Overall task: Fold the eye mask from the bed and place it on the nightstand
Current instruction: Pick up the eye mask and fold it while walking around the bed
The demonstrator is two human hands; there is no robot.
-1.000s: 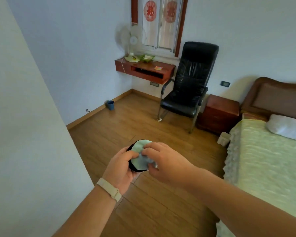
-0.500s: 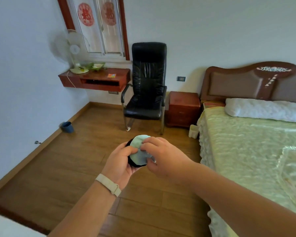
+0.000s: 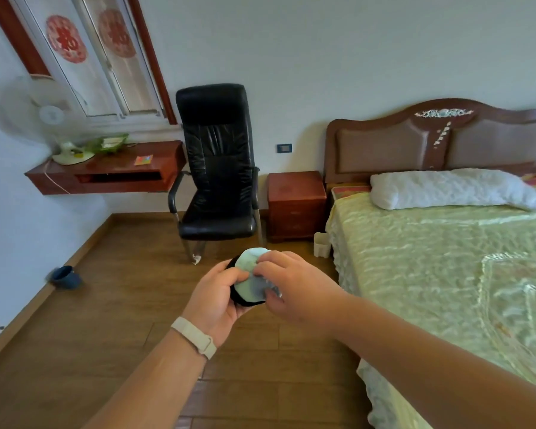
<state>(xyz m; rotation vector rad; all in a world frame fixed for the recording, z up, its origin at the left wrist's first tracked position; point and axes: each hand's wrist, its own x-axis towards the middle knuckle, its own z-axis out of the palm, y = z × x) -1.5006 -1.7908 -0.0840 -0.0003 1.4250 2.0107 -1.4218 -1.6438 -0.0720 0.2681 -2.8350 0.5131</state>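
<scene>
Head view, item 1: eye mask [image 3: 250, 281], folded, off the bed [image 3: 440, 258]; I am clamping it between left hand [image 3: 217, 300] and right hand [image 3: 294, 286]. Nightstand [image 3: 296, 196] now swinging into sight ahead; placement pending.

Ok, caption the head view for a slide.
Both hands, left hand and right hand, hold the folded eye mask; nightstand ahead.

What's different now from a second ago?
The view swung right: the chair and nightstand slid leftward in frame, and more of the bed came into view. Unchanged: both the left hand and right hand keep gripping the folded eye mask.
</scene>
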